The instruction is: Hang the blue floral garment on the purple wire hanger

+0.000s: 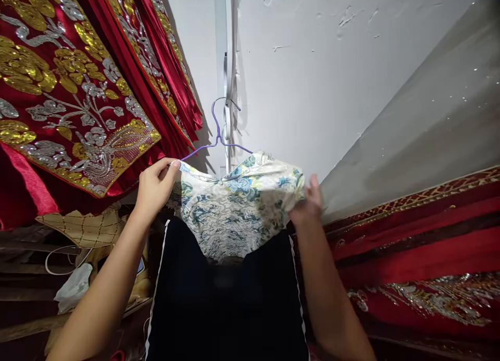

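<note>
A cream floral garment [238,210] with blue, green and yellow flowers hangs on a purple wire hanger [217,134] at the centre. Its far shoulder edge is pinched between thumb and fingers of my left hand [158,184], close to the hanger's left arm. At the opposite shoulder is my right hand [308,202], touching or just beside the fabric; motion blurs its fingers, so its grip is unclear. Below the print, a black cloth [226,303] with thin white side edges fills the lower middle. Whether it joins the floral garment cannot be seen. The hanger's right arm runs under the fabric.
Red costumes with gold and silver sequins [89,100] hang at upper left. More red embroidered cloth [422,246] lies along the right. A pale vertical strip [230,33] runs down the white wall [312,90] behind the hanger. Shelves with a white plastic bag [76,288] are at lower left.
</note>
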Tool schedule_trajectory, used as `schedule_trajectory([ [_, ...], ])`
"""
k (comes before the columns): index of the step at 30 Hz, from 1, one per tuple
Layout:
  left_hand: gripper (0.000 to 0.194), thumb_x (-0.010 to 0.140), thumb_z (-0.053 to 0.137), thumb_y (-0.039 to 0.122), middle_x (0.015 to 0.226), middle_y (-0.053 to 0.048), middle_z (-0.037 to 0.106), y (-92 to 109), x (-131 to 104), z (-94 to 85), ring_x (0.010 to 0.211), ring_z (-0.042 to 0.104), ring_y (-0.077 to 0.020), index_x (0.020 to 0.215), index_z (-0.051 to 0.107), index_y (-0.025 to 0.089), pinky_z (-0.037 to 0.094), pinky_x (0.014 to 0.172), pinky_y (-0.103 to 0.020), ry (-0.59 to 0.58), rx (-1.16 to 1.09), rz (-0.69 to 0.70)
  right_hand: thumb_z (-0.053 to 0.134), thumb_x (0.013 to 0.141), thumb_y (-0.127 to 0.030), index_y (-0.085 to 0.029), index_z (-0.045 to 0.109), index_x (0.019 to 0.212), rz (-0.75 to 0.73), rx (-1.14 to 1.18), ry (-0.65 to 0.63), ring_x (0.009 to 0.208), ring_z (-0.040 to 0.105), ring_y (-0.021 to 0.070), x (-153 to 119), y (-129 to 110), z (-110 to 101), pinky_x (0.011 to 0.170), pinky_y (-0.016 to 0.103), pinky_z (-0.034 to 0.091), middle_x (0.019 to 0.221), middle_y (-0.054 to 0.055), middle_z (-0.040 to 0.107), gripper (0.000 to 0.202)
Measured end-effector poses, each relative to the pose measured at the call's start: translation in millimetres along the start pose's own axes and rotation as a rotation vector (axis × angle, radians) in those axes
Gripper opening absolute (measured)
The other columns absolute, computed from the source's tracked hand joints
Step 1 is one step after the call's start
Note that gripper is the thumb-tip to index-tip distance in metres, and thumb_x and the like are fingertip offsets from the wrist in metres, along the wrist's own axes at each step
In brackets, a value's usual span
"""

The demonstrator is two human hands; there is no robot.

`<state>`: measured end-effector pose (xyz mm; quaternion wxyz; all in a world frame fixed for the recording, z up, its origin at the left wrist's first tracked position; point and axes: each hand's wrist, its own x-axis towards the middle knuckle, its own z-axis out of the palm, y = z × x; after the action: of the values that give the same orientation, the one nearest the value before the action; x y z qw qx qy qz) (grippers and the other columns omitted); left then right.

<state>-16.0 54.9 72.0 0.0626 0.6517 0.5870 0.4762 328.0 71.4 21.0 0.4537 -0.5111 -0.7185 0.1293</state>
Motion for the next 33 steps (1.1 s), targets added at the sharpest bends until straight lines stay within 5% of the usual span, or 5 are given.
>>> schedule_trajectory([
  [7,0.035,0.093,0.058,0.05,0.093,-0.005,0.065,13.4,26.5,-5.7,0.094,0.06,-0.0221,0.098,0.075,0.02,0.045,0.088,-0.033,0.053,0.134,0.109,0.045,0.097,-0.064,-0.019,0.069,0.102,0.134,0.708,0.209,0.085,0.072,0.0276,31.7,-29.9,-32.9,0.07,0.038,0.056,0.084,0.01,0.07,0.051],
  [12,0.021,0.091,0.064,0.037,0.098,-0.006,0.068,24.5,32.6,1.2,0.093,0.062,-0.0205,0.098,0.072,0.018,0.047,0.091,-0.035,0.019,-0.084,0.158,0.062,0.092,-0.051,-0.024,0.061,0.091,0.159,1.055,-0.041,0.065,0.064,0.0177,16.4,-86.9,-21.9,0.056,0.029,0.05,0.075,0.001,0.063,0.027],
  [17,0.013,0.089,0.067,0.028,0.091,-0.006,0.068,19.4,5.4,-3.5,0.088,0.064,-0.0198,0.083,0.071,0.018,0.05,0.082,-0.033,-0.251,-0.496,0.154,0.052,0.092,-0.065,-0.02,0.065,0.081,0.07,1.168,-0.531,0.064,0.064,0.0201,-25.3,-61.9,-8.5,0.06,0.034,0.053,0.074,0.005,0.067,0.048],
  [27,0.05,0.096,0.058,0.034,0.065,-0.009,0.062,75.5,-27.0,-22.7,0.09,0.07,-0.0264,0.049,0.068,0.022,0.044,0.11,-0.05,-1.06,-0.724,0.412,0.064,0.092,-0.048,-0.03,0.057,0.139,-0.01,0.537,-0.268,0.14,0.046,0.0257,-14.3,-24.9,60.8,0.117,0.043,0.034,0.149,0.006,0.053,0.051],
  [33,0.029,0.082,0.078,0.021,0.099,-0.012,0.071,57.6,-21.3,-19.8,0.114,0.067,-0.031,0.054,0.069,0.019,0.048,0.109,-0.051,-0.897,-0.819,0.225,0.075,0.078,-0.057,-0.02,0.061,0.074,0.382,0.84,-0.347,0.058,0.053,0.0129,-24.7,-4.8,44.1,0.056,0.025,0.045,0.062,-0.004,0.056,0.039],
])
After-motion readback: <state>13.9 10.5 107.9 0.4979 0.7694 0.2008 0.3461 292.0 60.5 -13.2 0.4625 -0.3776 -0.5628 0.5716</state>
